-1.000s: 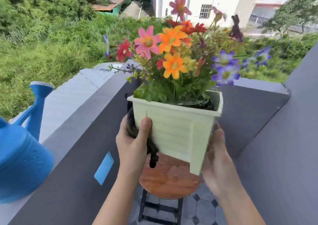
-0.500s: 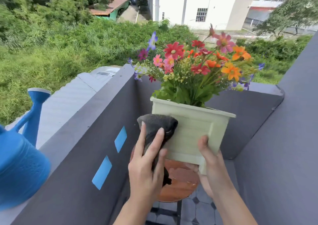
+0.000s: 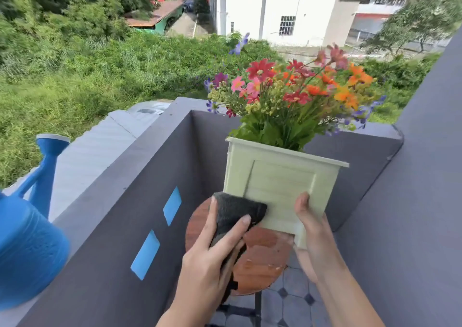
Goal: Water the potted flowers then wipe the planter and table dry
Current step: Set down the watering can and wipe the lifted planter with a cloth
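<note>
while my right hand [image 3: 310, 229] grips the planter [image 3: 280, 176], my left hand [image 3: 207, 264] clasps the cloth [image 3: 235, 211] against its near-left face.

The planter [image 3: 280, 184] is pale green, matt and plastic-looking, with a ribbed slatted front panel; the cloth [image 3: 235, 214] is dark grey, coarse-napped fabric. The table [image 3: 260, 259] has a reddish-brown wood-grain top with patchy sheen. The watering can [image 3: 27, 251] is finely pebbled blue plastic, the parapet wall [image 3: 112, 226] smooth matt grey.
</note>
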The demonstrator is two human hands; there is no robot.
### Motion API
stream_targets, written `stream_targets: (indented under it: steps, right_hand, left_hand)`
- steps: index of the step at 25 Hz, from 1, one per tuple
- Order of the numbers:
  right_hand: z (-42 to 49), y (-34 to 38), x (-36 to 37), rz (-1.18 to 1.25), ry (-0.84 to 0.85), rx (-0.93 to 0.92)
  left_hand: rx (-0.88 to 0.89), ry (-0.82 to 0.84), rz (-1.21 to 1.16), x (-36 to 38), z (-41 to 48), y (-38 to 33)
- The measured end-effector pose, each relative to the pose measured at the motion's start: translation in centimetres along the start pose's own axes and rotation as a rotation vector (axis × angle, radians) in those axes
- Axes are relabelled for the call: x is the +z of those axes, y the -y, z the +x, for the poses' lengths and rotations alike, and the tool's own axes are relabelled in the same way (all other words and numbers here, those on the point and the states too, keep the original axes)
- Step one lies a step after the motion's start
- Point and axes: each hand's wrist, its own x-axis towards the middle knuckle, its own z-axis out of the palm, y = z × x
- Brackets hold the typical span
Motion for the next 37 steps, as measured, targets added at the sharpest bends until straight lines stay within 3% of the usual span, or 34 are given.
stream_targets:
  steps: [5,10,12,14,17,20,22,24,26,29,31,35,37]
  right_hand:
    - [0.0,-0.7,-0.1,0.051,0.021,0.073]
    - [0.8,0.9,-1.6,0.146,0.079,0.141]
    - [1.0,0.9,-2.4,0.138,0.122,0.173]
    - [0.9,0.7,-2.7,0.161,0.151,0.163]
    - [0.9,0.7,-2.7,0.181,0.174,0.131]
    - [0.9,1.0,-2.8,0.190,0.189,0.107]
    - [1.1,0.8,-3.1,0.150,0.146,0.131]
    - [1.4,0.5,-3.5,0.108,0.098,0.179]
    - [1.7,0.2,-3.7,0.085,0.080,0.191]
    - [1.8,0.5,-3.7,0.090,0.130,0.166]
    - [1.7,0.8,-3.5,0.086,0.180,0.155]
    - [1.3,0.8,-3.6,0.134,0.204,0.148]
    - [1.0,0.5,-3.5,0.142,0.211,0.164]
  left_hand:
    - [-0.028,-0.078,-0.135,-1.5,6.9,-2.4]
    - [0.129,0.061,-0.399,-1.1,3.5,-3.3]
    - [0.116,0.065,-0.479,-0.6,3.9,-3.7]
    - [0.007,0.034,-0.519,-0.6,6.3,-4.0]
    - [-0.139,-0.063,-0.372,-0.7,9.0,-3.3]
    - [-0.465,-0.155,-0.284,-0.3,8.2,-3.3]
    - [-0.574,-0.176,-0.373,0.3,6.7,-4.3]
    - [-0.500,-0.202,-0.502,0.5,5.7,-5.4]
    - [-0.298,-0.179,-0.586,0.4,5.5,-6.3]
    - [-0.078,-0.153,-0.577,0.0,6.8,-5.8]
    - [-0.163,-0.230,-0.538,-0.3,8.4,-5.1]
    - [-0.626,-0.453,-0.354,-0.5,10.7,-4.1]
    - [-0.781,-0.569,-0.380,-0.6,10.8,-3.9]
